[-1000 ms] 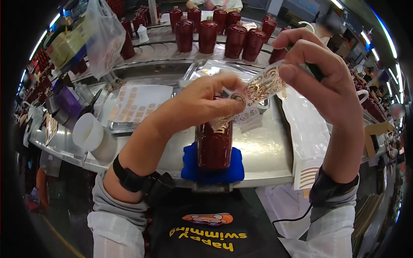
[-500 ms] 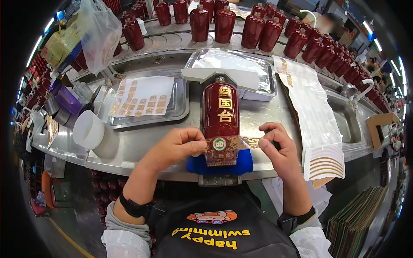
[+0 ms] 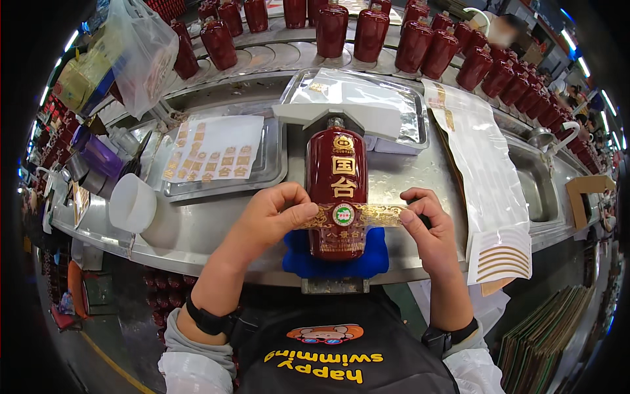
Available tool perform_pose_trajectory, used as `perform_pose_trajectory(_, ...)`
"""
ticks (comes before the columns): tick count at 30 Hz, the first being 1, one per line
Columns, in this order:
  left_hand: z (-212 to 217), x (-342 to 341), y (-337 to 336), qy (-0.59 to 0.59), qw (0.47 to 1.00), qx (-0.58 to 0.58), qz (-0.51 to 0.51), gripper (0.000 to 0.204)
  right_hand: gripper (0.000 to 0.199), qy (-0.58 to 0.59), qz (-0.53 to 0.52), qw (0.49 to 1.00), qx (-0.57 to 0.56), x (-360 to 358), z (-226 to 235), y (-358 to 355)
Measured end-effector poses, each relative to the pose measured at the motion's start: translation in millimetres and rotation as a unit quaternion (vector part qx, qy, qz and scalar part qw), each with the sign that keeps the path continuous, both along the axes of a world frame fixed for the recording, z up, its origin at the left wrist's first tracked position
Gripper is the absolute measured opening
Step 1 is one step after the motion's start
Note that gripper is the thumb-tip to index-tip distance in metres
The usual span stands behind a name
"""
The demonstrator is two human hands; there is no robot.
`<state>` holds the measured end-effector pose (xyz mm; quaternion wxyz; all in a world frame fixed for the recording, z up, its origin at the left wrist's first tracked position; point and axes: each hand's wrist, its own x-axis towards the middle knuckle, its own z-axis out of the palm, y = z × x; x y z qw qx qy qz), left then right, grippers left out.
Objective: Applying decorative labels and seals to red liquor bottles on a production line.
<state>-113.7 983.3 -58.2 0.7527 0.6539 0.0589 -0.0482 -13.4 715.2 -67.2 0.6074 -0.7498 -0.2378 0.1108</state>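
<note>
The left hand [image 3: 272,213] has its grip closed to a pinch, thumb and fingertips pressing the left end of a gold patterned label strip [image 3: 344,215]. The right hand [image 3: 430,230] pinches the strip's right end the same way, fingers curled in and thumb on top. Between the two hands the strip runs level across the lower body of a dark red bottle [image 3: 336,190], with a small round green-and-white seal at its middle lying on the bottle's front. The bottle lies on its back, neck pointing away from the person, its base resting in a blue cradle [image 3: 298,256] at the near edge of the steel worktop [image 3: 197,226]. The bottle's neck reaches up to a white block [image 3: 367,118] that sits in front of a metal tray [image 3: 420,131] covered with clear film.

Left of the bottle, another shallow metal tray [image 3: 272,174] holds a white sheet of small gold stickers [image 3: 210,148]. Near the left hand stands a white cup [image 3: 131,203]. To the right of the right hand lies a long white backing sheet [image 3: 479,164], with curved gold strips [image 3: 502,259] at its near end. Along the far side of the worktop stand rows of red bottles [image 3: 420,46], and a clear plastic bag [image 3: 131,56] hangs at the far left
</note>
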Motion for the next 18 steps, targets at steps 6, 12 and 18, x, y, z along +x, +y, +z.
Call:
perform_pose_trajectory(6,3,1,-1,0.000,0.999,0.046,0.006,0.019,0.013,-0.002,0.006,1.000,-0.003,4,-5,0)
perform_pose_trajectory(12,0,1,-1,-0.003,0.999,0.041,0.012,0.020,0.013,-0.005,0.011,1.000,-0.010,6,-10,3)
perform_pose_trajectory(18,-1,1,-2,-0.018,0.999,0.047,0.008,0.021,0.012,-0.004,0.012,1.000,-0.010,6,-12,4)
